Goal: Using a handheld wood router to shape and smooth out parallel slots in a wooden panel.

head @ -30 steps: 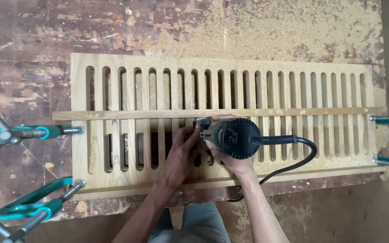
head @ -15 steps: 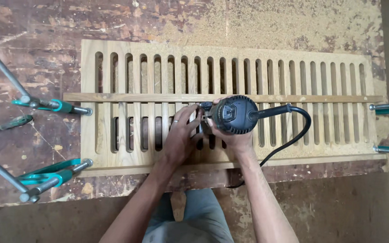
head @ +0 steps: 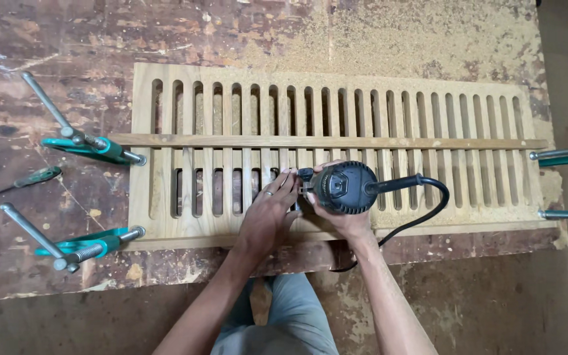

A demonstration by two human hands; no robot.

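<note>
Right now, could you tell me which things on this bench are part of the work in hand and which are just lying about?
In use:
black router, gripped by the right hand
left hand, steadying beside it
slotted wooden panel
guide strip across the slots
teal clamps at both ends

Lying about:
screwdriver left of the panel
sawdust on the workbench

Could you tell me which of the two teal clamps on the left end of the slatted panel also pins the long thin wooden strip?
The upper teal clamp: its jaw meets the long thin wooden strip; the lower teal clamp bites only the slatted wooden panel near edge.
</note>
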